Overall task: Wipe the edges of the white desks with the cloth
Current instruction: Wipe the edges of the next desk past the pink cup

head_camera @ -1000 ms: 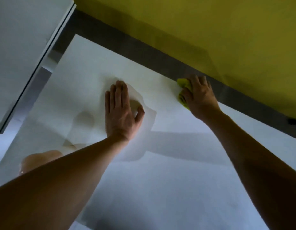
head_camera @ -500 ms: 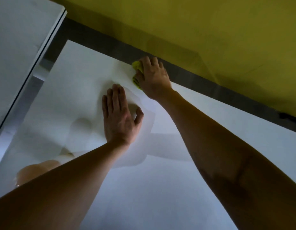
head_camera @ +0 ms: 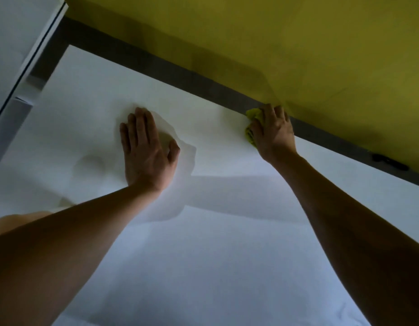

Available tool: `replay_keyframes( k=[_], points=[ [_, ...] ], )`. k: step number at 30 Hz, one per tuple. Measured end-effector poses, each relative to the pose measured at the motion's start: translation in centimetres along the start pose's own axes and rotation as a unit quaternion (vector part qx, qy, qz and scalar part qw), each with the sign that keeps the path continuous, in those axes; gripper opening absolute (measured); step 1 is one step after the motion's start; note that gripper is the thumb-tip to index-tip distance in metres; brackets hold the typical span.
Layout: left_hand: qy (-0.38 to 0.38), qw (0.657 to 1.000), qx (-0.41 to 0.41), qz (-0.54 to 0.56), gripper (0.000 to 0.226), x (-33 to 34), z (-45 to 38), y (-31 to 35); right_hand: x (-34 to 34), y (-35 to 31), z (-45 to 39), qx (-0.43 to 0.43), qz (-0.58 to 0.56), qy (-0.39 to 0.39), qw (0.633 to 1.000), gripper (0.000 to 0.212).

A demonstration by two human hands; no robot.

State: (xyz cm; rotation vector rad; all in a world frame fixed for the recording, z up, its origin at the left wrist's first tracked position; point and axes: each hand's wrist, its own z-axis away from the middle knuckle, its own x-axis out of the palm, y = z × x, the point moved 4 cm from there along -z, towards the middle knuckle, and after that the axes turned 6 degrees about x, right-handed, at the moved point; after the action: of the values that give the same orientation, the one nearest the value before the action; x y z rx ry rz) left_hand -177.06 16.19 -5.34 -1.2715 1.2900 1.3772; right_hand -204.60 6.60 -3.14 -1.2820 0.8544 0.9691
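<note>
Cloth (head_camera: 250, 123) mostly hidden under right hand (head_camera: 273, 132), fingers clamped on it at desk (head_camera: 203, 255) edge; left hand (head_camera: 146, 156) flat, fingers together.

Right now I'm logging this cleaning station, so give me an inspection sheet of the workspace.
Surface: white desk, bare, shadowed.
Job's things: yellow cloth at the desk's far edge.
Clutter: nothing seen.
Grippers: right hand closed on the cloth; left hand flat on the desk, open.
Cables: nothing sure; small dark object at the far right edge, unclear.
Surroundings: yellow panel behind; second white desk at left.
</note>
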Motion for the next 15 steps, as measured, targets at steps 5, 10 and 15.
replay_keyframes(
  k=[5,10,15],
  points=[
    [0.003,1.0,-0.003,-0.001,0.083,0.0,0.4,0.2,2.5,-6.5,-1.7,-0.057,0.008,-0.027,0.998,0.043],
    [0.017,0.997,0.073,-0.008,0.066,-1.0,2.2,3.7,2.9,-7.8,-2.5,-0.099,-0.025,-0.027,0.994,0.044],
    [-0.021,0.988,0.14,0.056,0.065,-0.3,7.9,14.7,1.4,-5.2,-1.5,-0.099,-0.033,-0.043,0.994,0.046]
  ],
)
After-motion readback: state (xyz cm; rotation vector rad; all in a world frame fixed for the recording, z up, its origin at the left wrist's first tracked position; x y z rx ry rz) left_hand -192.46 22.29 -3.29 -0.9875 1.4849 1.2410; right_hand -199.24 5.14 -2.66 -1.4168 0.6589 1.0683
